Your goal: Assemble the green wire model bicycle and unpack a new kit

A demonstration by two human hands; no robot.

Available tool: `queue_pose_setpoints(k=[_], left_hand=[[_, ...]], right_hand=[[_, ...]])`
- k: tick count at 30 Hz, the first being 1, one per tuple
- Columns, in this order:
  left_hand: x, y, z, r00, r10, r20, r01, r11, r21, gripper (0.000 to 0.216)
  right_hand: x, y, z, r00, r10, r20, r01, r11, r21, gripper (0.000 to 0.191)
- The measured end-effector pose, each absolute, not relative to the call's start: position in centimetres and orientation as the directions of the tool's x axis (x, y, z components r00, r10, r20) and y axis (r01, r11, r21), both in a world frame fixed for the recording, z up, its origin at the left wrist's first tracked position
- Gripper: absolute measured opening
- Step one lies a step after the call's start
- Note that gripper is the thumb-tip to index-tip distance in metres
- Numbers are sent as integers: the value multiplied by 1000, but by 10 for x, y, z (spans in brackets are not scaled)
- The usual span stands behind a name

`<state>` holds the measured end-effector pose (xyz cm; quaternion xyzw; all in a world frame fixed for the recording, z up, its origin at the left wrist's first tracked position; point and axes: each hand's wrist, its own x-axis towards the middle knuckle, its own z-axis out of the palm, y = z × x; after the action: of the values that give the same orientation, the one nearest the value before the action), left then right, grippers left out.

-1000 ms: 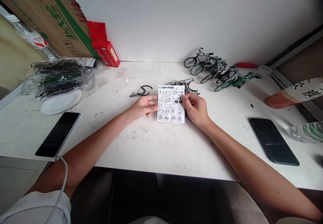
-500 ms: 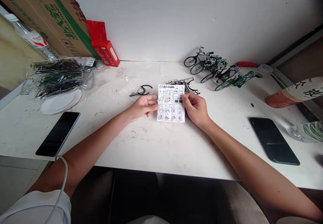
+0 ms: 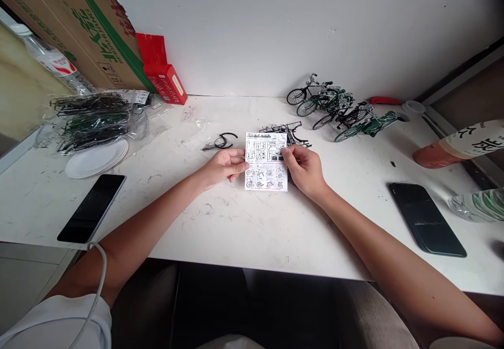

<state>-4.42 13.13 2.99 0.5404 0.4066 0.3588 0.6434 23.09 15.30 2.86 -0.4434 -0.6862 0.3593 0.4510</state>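
Observation:
Between my two hands is a small printed instruction sheet [image 3: 266, 162] with line drawings of bicycle parts and assembly pictures. My left hand [image 3: 226, 168] grips its left edge between thumb and fingers. At the right edge, my right hand [image 3: 304, 169] pinches the paper, thumb on the front. Behind the sheet lie black model bicycle parts [image 3: 295, 134], partly hidden by it. Past my left hand rest a curved black piece and thin parts [image 3: 222, 141] on the white table [image 3: 236, 228].
Several assembled model bicycles [image 3: 342, 107] stand at the back right. Bagged parts [image 3: 94, 120], white paper plates [image 3: 96, 159] and a phone [image 3: 92, 208] lie left. A red box [image 3: 167, 81] leans near a carton [image 3: 79, 23]. Another phone [image 3: 427, 219] and bottles [image 3: 460, 144] are right.
Almost nothing differs. The view has shifted very slightly, and both hands keep the sheet in the same place.

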Motion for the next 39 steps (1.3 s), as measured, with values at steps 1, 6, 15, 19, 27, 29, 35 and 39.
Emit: queue_pose_setpoints(k=[1,6,15,19,27,29,35,39], left_hand=[[-44,131,29,408,904,-126,-22,147,989,53],[-45,131,30,379,921,-92,-38,115,993,58],[-30,117,48,-73,971,228,37,-226,973,39],[-25,103,58,-50,937,347,123,-339,933,31],[-17,98,45,128,964,235,169,-255,952,32],[-17,100,42,140,965,220,173,-243,955,33],[-20,102,39,144,969,200,165,-223,961,33],[-21,103,38,140,973,185,169,-207,964,35]], right_hand=[[231,153,29,-199,933,301,284,349,-893,57],[230,152,31,-198,936,289,276,336,-900,59],[232,154,31,-167,934,315,276,351,-895,56],[231,154,32,-159,935,317,267,349,-898,57],[227,144,35,-206,934,293,233,337,-912,58],[225,140,36,-233,932,279,231,331,-915,56],[221,134,37,-277,919,280,223,345,-912,53],[222,134,35,-262,925,275,241,338,-910,55]])
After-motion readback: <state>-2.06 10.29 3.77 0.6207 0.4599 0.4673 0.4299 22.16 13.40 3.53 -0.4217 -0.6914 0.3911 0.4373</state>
